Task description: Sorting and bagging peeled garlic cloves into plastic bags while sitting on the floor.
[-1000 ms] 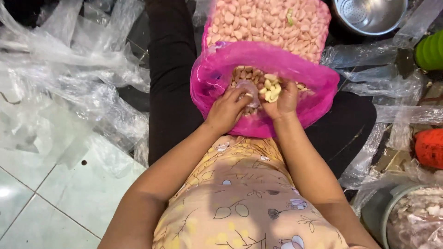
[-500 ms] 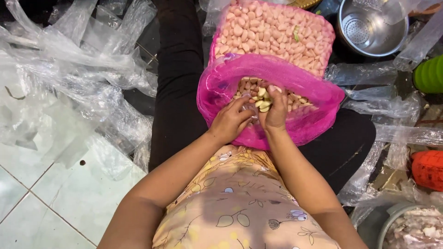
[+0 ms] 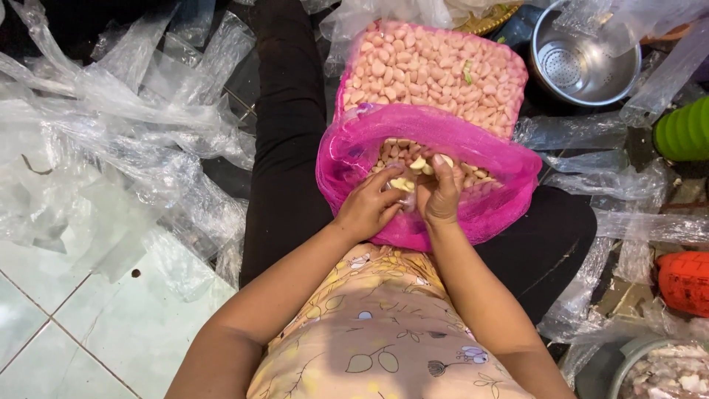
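A pink mesh bag (image 3: 473,214) full of pinkish garlic cloves (image 3: 432,70) rests on my lap, its rim rolled down. Both hands are inside the bag's open mouth. My left hand (image 3: 369,207) curls its fingers around pale peeled cloves (image 3: 402,184). My right hand (image 3: 442,193) pinches more pale cloves at its fingertips, touching the left hand. The cloves under the hands are partly hidden.
Crumpled clear plastic sheets (image 3: 111,148) cover the tiled floor (image 3: 111,332) on the left. A steel colander pot (image 3: 583,63) stands at the top right, a green ribbed object (image 3: 683,129) and an orange one (image 3: 683,281) at the right edge, a filled basin (image 3: 661,373) at the bottom right.
The view has shifted so the bag sits lower in the frame. Both hands stayed inside the bag's mouth, drawing closer together around the pale cloves.
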